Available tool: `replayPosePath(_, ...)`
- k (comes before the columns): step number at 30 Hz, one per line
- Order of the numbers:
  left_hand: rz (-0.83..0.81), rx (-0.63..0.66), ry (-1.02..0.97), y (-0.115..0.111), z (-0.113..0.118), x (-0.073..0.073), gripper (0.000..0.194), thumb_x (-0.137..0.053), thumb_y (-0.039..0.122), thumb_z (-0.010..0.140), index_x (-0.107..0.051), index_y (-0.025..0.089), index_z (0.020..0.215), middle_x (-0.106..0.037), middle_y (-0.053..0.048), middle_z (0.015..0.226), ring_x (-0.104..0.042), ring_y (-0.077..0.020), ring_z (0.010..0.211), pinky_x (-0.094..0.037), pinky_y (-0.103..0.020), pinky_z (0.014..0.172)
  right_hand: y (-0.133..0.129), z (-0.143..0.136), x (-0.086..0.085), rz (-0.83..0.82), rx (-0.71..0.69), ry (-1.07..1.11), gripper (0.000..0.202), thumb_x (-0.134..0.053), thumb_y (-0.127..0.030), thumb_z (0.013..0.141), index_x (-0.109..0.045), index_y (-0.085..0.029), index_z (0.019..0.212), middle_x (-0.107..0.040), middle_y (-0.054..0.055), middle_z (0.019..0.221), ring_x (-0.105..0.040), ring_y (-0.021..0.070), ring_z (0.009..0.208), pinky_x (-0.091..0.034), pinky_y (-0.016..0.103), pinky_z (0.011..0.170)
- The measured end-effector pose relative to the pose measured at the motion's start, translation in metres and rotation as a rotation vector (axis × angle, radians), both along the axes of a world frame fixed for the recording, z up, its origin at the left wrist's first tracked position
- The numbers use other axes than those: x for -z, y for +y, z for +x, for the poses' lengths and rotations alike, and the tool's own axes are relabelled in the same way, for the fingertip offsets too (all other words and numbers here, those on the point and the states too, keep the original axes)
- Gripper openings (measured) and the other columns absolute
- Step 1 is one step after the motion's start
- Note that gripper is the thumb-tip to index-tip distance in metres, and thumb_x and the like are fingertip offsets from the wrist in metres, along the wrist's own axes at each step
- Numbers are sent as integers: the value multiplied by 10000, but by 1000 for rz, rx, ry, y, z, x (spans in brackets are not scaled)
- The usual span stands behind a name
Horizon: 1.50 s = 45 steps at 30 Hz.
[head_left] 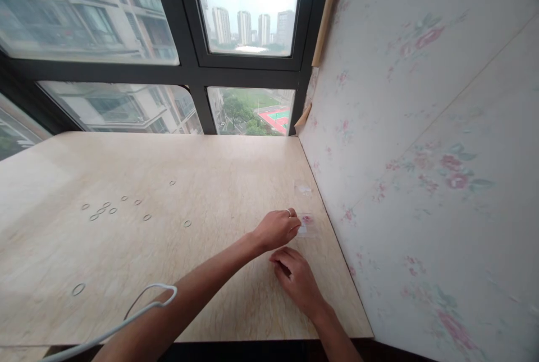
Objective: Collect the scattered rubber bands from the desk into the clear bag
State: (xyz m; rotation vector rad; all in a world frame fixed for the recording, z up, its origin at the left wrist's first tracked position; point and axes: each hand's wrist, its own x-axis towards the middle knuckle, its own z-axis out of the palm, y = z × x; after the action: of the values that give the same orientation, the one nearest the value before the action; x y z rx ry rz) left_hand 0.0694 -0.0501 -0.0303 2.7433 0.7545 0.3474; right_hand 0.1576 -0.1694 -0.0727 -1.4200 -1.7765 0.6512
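Observation:
My left hand (278,229), with a ring on one finger, is closed at the left edge of a small clear plastic bag (309,229) with a pink print. Whether its fingers hold the bag's edge or something small is hidden. Nearer to me, my right hand (297,278) is closed just above the board, its fingertips pressed together; anything between them is too small to name. Several thin rings (113,211) lie scattered on the left part of the pale board (227,182). One larger ring (78,289) lies nearer the front left.
A second clear plastic piece (303,188) lies beyond the bag. A white cable (109,333) loops over my left forearm. The floral wall (379,154) bounds the board on the right, and dark window frames (248,77) stand behind it.

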Motion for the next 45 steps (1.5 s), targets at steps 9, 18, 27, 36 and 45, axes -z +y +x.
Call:
replayPosePath(9, -64, -91, -109, 3, -17, 4, 279, -504, 211, 894, -626, 220, 1145, -650, -71, 1053, -642, -168, 809, -490, -286, 732, -1, 0, 0, 7, -8, 10, 233, -491, -63, 826, -653, -222, 877, -661, 23, 863, -606, 185, 842, -472, 318, 781)
replayPosePath(18, -117, -457, -384, -15, -104, 39, 213, -467, 209, 903, -673, 188, 956, -660, -72, 930, -610, -157, 789, -494, -303, 748, -1, 1, 2, 27, -26, 2, 180, -468, -177, 895, -643, -217, 882, -665, 45, 870, -621, 186, 841, -493, 314, 768)
replayPosePath(27, 147, -601, -210, -56, -193, 48, 201, -451, 177, 882, -645, 206, 927, -645, -88, 914, -583, -234, 867, -481, -402, 778, 4, -4, 5, -16, 29, -2, 232, -471, -320, 905, -664, -201, 855, -687, 64, 861, -649, 182, 793, -529, 264, 677)
replayPosePath(36, 104, -596, -194, -91, -202, 46, 186, -485, 116, 832, -601, 207, 945, -617, -115, 1043, -550, -272, 967, -461, -444, 804, 67, -98, -20, -20, -151, 12, 198, -499, -289, 883, -668, -186, 865, -687, 54, 828, -640, 163, 704, -511, 263, 640)
replayPosePath(45, -59, -650, -463, -94, -210, 55, 192, -539, 83, 779, -629, 201, 901, -621, -106, 1102, -547, -267, 987, -439, -449, 828, 177, -268, -41, 41, -512, -418, 256, -459, -132, 873, -578, -163, 1097, -670, 34, 968, -621, 104, 777, -476, 213, 741)
